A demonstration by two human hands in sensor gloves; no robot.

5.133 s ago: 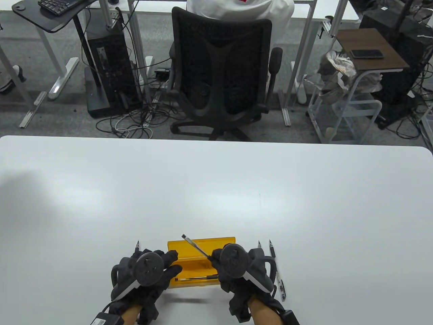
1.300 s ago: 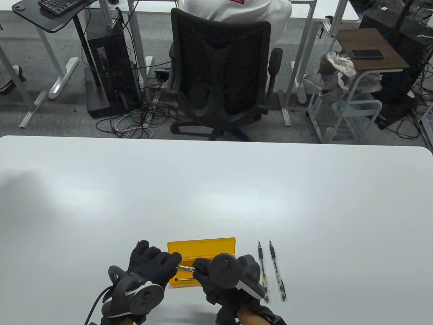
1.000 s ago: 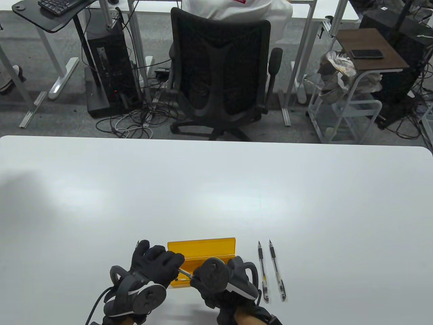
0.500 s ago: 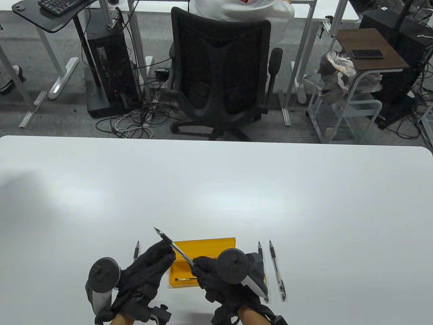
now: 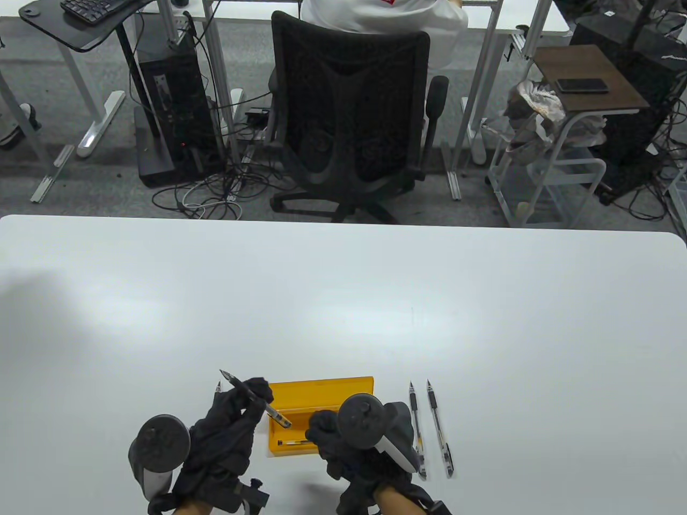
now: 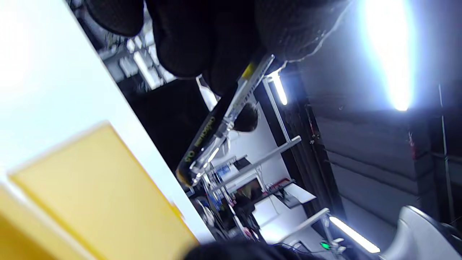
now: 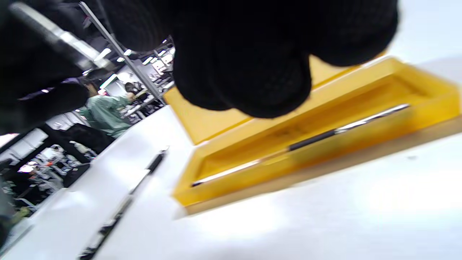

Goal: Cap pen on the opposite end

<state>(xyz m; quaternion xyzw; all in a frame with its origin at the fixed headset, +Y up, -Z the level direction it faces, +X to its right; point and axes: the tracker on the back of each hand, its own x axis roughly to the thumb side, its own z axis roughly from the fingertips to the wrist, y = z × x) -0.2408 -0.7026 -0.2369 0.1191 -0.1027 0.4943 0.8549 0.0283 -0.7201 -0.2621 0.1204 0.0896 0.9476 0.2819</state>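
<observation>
My left hand (image 5: 248, 398) grips a clear-barrelled pen (image 5: 256, 401) by its black grip section. The bare tip points up and left, and the rear end hangs over the yellow box (image 5: 322, 387). In the left wrist view the pen (image 6: 220, 122) runs down from my fingers (image 6: 202, 43), and its cap sits on the rear end. My right hand (image 5: 322, 426) is just right of the pen's rear end and does not touch it. Its fingers (image 7: 245, 72) are curled together with nothing visible in them.
Another pen (image 5: 292, 442) lies inside the open yellow box (image 7: 415, 104) and also shows in the right wrist view (image 7: 325, 135). One pen (image 5: 217, 390) lies on the table left of the box. Two pens (image 5: 416, 429) (image 5: 440, 429) lie side by side on its right.
My right hand has let go of the pen's rear end and pulled back slightly. My left hand has swung the pen left and lower. Earlier both hands held it together over the box.
</observation>
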